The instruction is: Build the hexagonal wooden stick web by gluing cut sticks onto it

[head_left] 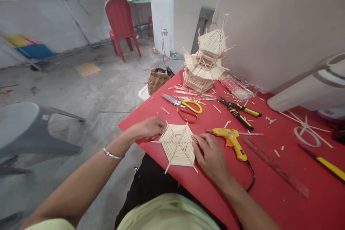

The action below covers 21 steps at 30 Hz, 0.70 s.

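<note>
A hexagonal panel of thin wooden sticks [180, 147], laid in rings like a web with spoke ends poking out, lies flat at the near edge of the red table. At its upper left corner, my left hand [154, 128] has its fingers closed around the edge by a spoke end. My right hand [210, 151] grips the right edge, fingertips on the sticks and thumb tucked below. Just right of that hand rests a yellow glue gun [231, 139] with a clear glue stick in its back. Scissors [185, 107] with yellow and red handles lie beyond the panel.
A tiered stick pagoda [206, 59] stands at the table's far corner. Pliers [238, 110], a yellow cutter [330, 167], a tape ring [307, 136] and a large white roll [304, 88] occupy the right side. Stick scraps lie scattered. A grey stool [18, 125] is at left.
</note>
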### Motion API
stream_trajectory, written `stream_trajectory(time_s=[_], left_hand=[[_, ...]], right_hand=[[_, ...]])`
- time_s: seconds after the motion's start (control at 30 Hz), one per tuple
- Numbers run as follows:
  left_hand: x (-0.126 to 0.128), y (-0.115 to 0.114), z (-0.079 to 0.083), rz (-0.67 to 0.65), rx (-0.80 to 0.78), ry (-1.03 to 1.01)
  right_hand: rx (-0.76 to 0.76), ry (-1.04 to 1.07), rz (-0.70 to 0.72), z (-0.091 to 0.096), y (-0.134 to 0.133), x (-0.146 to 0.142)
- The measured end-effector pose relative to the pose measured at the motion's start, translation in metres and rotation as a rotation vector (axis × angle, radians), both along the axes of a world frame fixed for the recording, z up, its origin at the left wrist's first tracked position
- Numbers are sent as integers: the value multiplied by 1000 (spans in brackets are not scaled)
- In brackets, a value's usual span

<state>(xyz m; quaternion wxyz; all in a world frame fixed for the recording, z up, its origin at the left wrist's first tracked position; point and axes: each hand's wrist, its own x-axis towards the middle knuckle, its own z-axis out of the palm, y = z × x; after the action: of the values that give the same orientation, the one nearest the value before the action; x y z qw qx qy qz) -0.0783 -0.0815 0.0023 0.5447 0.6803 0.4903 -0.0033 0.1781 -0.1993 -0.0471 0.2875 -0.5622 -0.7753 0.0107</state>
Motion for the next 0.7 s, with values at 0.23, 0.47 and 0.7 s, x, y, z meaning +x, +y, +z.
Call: stream_trajectory(time_s=[0.23, 0.47, 0.7], left_hand=[[1, -1, 4, -33, 47, 22], [-5, -13, -2, 54, 222, 30], [-21, -24, -17, 20, 544, -94]], right_hand=[[-10, -35, 28, 1, 1, 0], [-36, -38, 24, -5, 1, 1], [-56, -67, 14, -2, 1, -1]])
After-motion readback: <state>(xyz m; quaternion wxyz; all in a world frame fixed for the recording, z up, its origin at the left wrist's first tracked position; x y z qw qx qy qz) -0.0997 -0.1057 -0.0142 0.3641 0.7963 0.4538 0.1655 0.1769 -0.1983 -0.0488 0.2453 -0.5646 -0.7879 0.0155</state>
